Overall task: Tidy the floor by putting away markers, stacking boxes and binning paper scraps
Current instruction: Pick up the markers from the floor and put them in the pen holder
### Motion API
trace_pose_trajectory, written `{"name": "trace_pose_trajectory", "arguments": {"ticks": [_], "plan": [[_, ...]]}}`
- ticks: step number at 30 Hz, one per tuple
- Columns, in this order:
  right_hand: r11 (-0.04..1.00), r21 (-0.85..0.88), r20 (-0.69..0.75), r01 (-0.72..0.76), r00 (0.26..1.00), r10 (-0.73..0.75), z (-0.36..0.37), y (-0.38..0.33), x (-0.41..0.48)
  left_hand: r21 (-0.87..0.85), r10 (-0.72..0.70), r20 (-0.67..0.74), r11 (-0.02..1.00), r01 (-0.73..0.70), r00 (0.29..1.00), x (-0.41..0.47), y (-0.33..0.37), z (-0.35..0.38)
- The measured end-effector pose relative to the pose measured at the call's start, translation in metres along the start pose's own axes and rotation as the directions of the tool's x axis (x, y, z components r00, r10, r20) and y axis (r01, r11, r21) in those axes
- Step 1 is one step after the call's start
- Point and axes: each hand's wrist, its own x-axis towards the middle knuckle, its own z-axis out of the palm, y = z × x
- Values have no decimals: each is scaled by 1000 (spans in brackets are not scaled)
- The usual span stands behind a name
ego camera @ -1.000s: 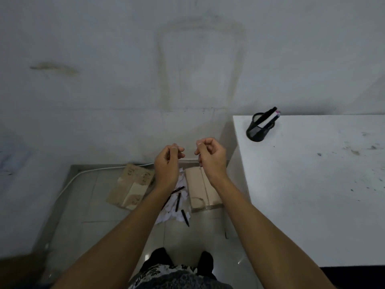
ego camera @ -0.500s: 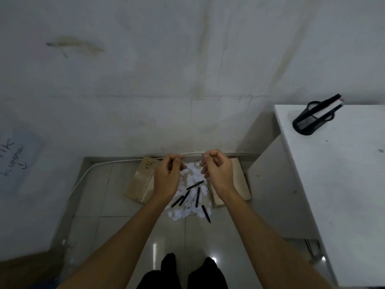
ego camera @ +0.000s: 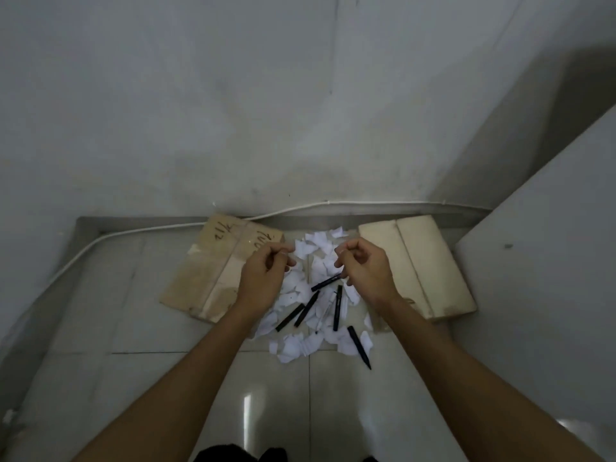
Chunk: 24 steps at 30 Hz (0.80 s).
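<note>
Several black markers (ego camera: 337, 308) lie scattered on a pile of white paper scraps (ego camera: 296, 348) on the tiled floor. A flat cardboard box with handwriting (ego camera: 213, 271) lies left of the pile, and a plain cardboard box (ego camera: 430, 265) lies to its right. My left hand (ego camera: 263, 278) hovers over the pile's left side with thumb and fingers curled together. My right hand (ego camera: 366, 271) hovers over the right side, fingers curled the same way. I see nothing held in either hand.
A white cable (ego camera: 166, 226) runs along the foot of the grey wall behind the boxes. The side of a white desk (ego camera: 550, 295) rises at the right. Glossy floor tiles (ego camera: 166, 388) stretch toward me in front of the pile.
The view has tilted down and closer to the floor; the desk top and its black pen holder have left the frame. Both hands have lowered toward the pile, still curled.
</note>
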Motion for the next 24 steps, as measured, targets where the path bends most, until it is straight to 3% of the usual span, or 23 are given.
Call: {"name": "trace_pose_trajectory", "arguments": {"ticks": [5,12,18,24], "plan": [[992,-119,35,45,999,-41,29,115,28,94,27,67,995,-33,997,19,-111,33],[970,-208,122,128,987,-104,46,222,53,147,82,171,983,-108,982,34,-222,69],[920,-382,125,82,991,-36,41,296,55,305,106,197,938,-164,975,40,-291,76],[875,-482,-29,-48,999,39,59,354,36,461,56,78,883,-86,995,31,-345,90]]}}
